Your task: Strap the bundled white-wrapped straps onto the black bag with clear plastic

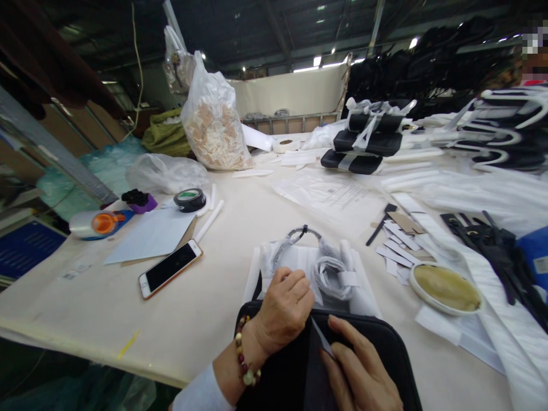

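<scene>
A black padded bag or case (274,371) lies at the table's front edge, under both my hands. My left hand (286,308), with a bead bracelet at the wrist, is closed in a pinch above the bag's far edge; what its fingers hold is hidden. My right hand (363,371) pinches the edge of a thin grey strip (317,359) that lies over the bag. Just beyond the bag are wrapped handles (295,237) and a coiled, plastic-wrapped strap (334,277), resting on white padding (363,285).
To the left lie a phone (171,268), paper sheets (149,234) and a black tape roll (189,200). At right are a round dish (445,287), paper slips (398,251) and black straps (483,240). A bag of scraps (216,125) and wrapped black bags (363,137) stand farther back.
</scene>
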Tool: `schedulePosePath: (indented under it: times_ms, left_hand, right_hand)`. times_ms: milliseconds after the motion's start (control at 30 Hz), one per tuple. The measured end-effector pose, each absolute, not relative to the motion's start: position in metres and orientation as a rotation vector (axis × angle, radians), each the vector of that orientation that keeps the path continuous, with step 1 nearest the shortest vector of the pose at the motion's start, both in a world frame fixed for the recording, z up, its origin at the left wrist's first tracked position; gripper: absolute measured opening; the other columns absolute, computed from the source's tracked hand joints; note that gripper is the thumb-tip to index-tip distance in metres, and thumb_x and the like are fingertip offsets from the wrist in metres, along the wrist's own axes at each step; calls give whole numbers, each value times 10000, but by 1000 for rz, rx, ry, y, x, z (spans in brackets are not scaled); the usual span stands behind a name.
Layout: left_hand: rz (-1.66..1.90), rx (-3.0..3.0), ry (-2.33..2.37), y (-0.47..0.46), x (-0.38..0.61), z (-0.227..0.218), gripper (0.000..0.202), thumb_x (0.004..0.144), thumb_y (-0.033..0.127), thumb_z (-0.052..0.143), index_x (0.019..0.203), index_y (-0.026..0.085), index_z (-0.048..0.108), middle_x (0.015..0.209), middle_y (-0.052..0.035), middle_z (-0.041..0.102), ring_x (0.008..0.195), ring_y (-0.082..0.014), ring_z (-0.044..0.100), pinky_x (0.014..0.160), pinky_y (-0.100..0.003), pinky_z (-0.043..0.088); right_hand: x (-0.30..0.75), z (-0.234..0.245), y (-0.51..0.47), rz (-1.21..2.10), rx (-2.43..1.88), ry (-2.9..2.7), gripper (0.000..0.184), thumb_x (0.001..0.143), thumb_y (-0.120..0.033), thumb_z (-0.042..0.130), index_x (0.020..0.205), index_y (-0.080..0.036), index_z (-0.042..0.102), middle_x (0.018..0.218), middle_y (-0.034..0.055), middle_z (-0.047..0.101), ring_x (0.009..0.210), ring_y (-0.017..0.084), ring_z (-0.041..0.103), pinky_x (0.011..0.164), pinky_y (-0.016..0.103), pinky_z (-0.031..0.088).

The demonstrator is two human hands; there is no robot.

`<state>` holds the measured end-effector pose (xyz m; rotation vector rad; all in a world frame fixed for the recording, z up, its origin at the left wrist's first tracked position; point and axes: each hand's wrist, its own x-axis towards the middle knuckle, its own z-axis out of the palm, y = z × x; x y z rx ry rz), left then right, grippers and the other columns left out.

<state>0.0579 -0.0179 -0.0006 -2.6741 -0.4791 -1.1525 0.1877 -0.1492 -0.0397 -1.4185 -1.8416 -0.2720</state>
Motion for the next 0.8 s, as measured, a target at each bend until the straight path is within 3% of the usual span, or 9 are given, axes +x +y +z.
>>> schedulePosePath:
  times_ms: [267, 433, 633, 800]
  left_hand:
    - [-1201, -2639, -362, -25, 53, -2, 262, 890, 40, 346, 773, 81, 577, 800, -87, 623, 891, -202, 560, 768, -345, 403]
    - [-1147, -2673, -241, -31, 49, 0, 259, 881, 51, 350, 775, 78, 584, 810, -104, 615, 898, -217, 559, 755, -338, 414]
    - [-1020, -2766, -147, -36, 44, 7, 292, 873, 44, 333, 671, 110, 534, 686, -74, 544, 743, -204, 529, 664, -323, 394]
    - [-959, -2820, -146, -42, 39, 5, 313, 883, 68, 310, 636, 136, 490, 631, -42, 474, 646, -185, 463, 600, -321, 333]
  right_hand:
    - [190, -45, -154, -166, -1278, -1963, 321, 667, -24, 489, 892, -216, 613, 997, 56, 646, 833, 165, 615, 733, 261, 525]
    - [186, -41, -150, -42, -1254, -1886, 285, 622, -29, 484, 794, -219, 609, 937, 16, 639, 807, 141, 585, 736, 232, 482]
    - [179, -38, -147, 15, -1237, -1784, 249, 609, -41, 457, 730, -211, 592, 844, -8, 632, 749, 117, 564, 703, 215, 458]
    - [183, -44, -148, 101, -1280, -1892, 240, 631, -61, 530, 793, -219, 610, 947, -4, 631, 818, 132, 579, 750, 242, 465]
